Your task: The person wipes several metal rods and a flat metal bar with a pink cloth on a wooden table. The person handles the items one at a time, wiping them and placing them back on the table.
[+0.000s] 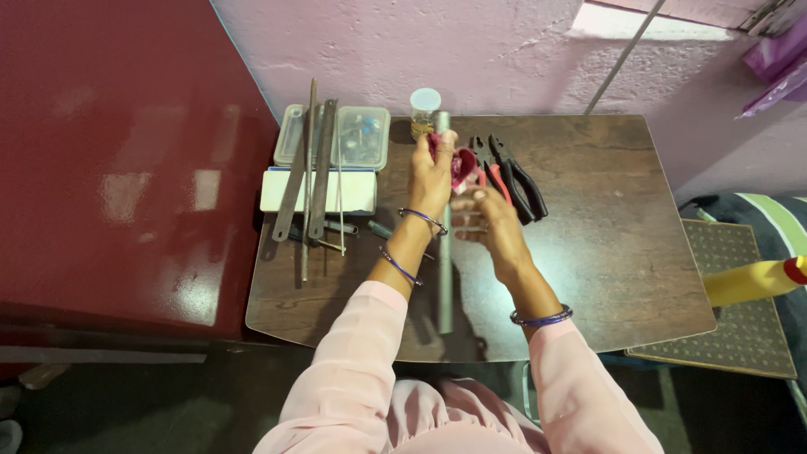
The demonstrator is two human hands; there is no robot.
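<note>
Dark brown wood makes up the small table (622, 277), seen from the head camera looking straight down over pink sleeves. The left hand (434, 172) is raised above the tabletop with its fingers closed around a small red-pink piece (461, 165), gripping it near the top. The right hand (492, 220) sits just beside and below it, its fingers curled toward the same piece; whether it actually grips anything cannot be told from here. Both wrists carry thin blue bangles. Under the hands a long grey metal rod (444, 286) lies on the table, running from the far edge toward the person. Just to the right of the hands rest black pliers (521, 181) and a red-handled tool (496, 178), lying side by side. At the far edge stands a small jar with a white lid (424, 111). To the left sit a clear plastic box (361, 139) and a white flat box (357, 192), with several long metal files (311, 181) laid across them. A dark red surface (118, 168) fills the left side.
</note>
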